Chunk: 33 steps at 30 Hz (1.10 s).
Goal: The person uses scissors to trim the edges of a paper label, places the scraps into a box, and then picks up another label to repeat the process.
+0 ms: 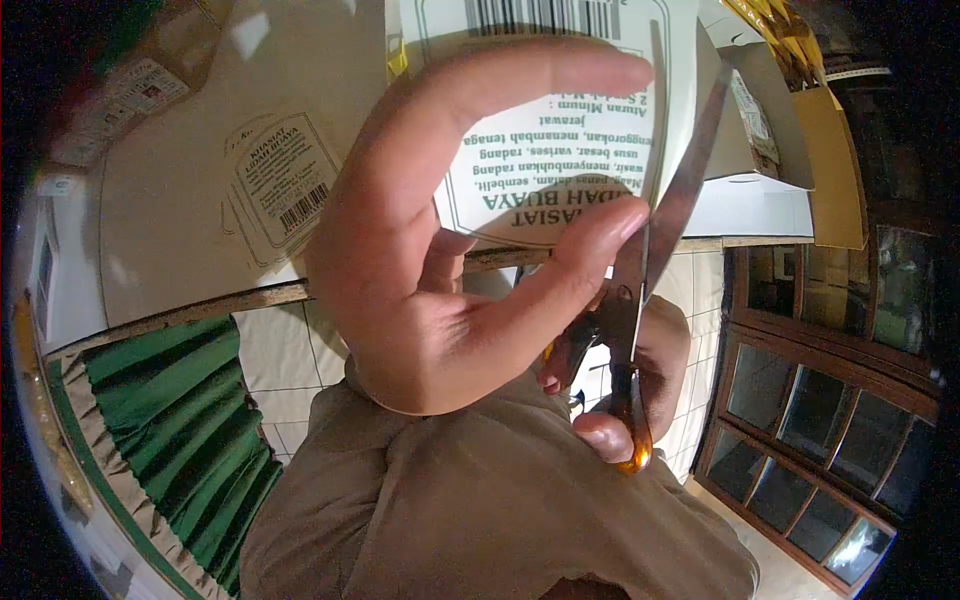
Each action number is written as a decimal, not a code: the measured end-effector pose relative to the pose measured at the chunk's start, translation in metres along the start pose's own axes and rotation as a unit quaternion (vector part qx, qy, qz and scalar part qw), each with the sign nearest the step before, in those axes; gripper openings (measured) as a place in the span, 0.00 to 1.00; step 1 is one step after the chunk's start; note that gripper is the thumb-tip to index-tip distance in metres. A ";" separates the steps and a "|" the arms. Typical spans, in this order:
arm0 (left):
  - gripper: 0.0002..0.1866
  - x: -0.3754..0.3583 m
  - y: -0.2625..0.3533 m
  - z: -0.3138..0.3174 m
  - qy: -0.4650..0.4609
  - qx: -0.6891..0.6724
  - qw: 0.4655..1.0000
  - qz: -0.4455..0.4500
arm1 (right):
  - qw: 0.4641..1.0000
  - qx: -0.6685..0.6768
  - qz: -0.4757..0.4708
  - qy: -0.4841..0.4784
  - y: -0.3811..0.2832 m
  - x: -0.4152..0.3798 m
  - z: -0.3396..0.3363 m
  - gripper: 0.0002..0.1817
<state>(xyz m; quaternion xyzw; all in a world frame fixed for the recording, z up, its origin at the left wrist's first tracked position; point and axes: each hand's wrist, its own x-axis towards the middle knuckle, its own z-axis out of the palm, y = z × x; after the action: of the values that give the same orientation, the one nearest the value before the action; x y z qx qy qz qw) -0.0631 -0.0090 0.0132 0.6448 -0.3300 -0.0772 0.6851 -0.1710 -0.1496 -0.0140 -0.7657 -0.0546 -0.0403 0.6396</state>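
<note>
My left hand [395, 280] is curled around a white printed label [550, 155], its index finger across the front and its thumb near the lower right edge. The label shows a barcode and "Khasiat Lidah Buaya" text upside down. My right hand [665, 365] is below and to the right, with its fingers in the amber and black handles of a pair of scissors [690, 190]. The scissor blades point up along the label's right edge, a little apart from each other. My left thumb tip is right at the blades.
A stack of cut labels [285, 180] lies on a brown cardboard surface [190, 240] at the left. Cardboard boxes [838, 165] and yellow packets [785, 35] are at upper right. Below are my trousered lap [490, 500], a green curtain [180, 400] and a glass-paned wooden frame [790, 350].
</note>
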 end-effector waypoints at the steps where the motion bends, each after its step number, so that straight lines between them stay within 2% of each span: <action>1: 0.29 0.000 0.000 0.003 0.024 -0.081 0.996 0.009 | 1.000 -0.001 0.007 0.004 -0.002 0.000 0.000 0.28; 2: 0.29 0.001 -0.004 0.000 0.024 -0.081 0.996 0.009 | 1.000 -0.002 0.014 0.008 -0.002 0.001 0.001 0.27; 4: 0.29 0.002 -0.015 -0.008 -0.035 0.048 0.993 0.106 | 1.000 0.006 0.005 0.016 -0.001 0.001 0.003 0.27; 5: 0.29 0.001 -0.011 -0.006 -0.035 0.048 0.993 0.106 | 1.000 0.013 -0.003 0.024 0.000 0.001 0.004 0.27; 7: 0.29 0.003 0.004 0.000 0.008 0.004 1.000 -0.025 | 1.000 0.008 0.004 0.022 -0.002 0.001 0.003 0.26; 8: 0.29 0.001 -0.002 0.001 0.008 0.004 1.000 -0.025 | 1.000 0.004 0.012 0.020 -0.003 0.000 0.002 0.26; 10: 0.29 -0.002 -0.017 0.002 0.028 -0.099 0.993 0.052 | 1.000 0.002 0.007 0.011 -0.001 0.000 0.000 0.26; 11: 0.29 -0.003 -0.012 0.002 0.028 -0.099 0.993 0.052 | 1.000 0.000 0.002 0.003 0.000 -0.001 -0.001 0.26; 13: 0.29 0.000 0.008 0.002 0.014 -0.017 0.999 -0.048 | 1.000 0.001 0.008 0.009 -0.004 0.001 0.001 0.26; 18: 0.29 -0.004 -0.006 0.005 0.048 -0.084 0.995 -0.016 | 0.999 0.005 0.028 0.017 -0.005 -0.001 0.001 0.26; 20: 0.29 -0.001 -0.006 0.001 0.048 -0.103 0.993 -0.010 | 1.000 0.000 -0.005 0.018 -0.003 -0.002 0.001 0.27; 22: 0.29 0.008 -0.004 -0.013 -0.131 -0.005 0.984 0.119 | 1.000 -0.007 -0.015 0.026 -0.001 -0.003 0.002 0.27; 26: 0.29 0.000 -0.012 -0.007 -0.016 -0.088 0.995 0.051 | 0.999 -0.011 -0.010 0.034 -0.003 -0.003 0.002 0.28; 33: 0.29 -0.005 -0.027 0.001 0.012 -0.154 0.987 0.055 | 0.999 -0.017 -0.015 0.041 -0.005 -0.002 0.002 0.26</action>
<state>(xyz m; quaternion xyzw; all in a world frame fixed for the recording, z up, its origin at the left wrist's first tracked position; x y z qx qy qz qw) -0.0591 -0.0116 -0.0142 0.5135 -0.3410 -0.0813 0.7832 -0.1733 -0.1467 -0.0097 -0.7736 -0.0392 -0.0818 0.6271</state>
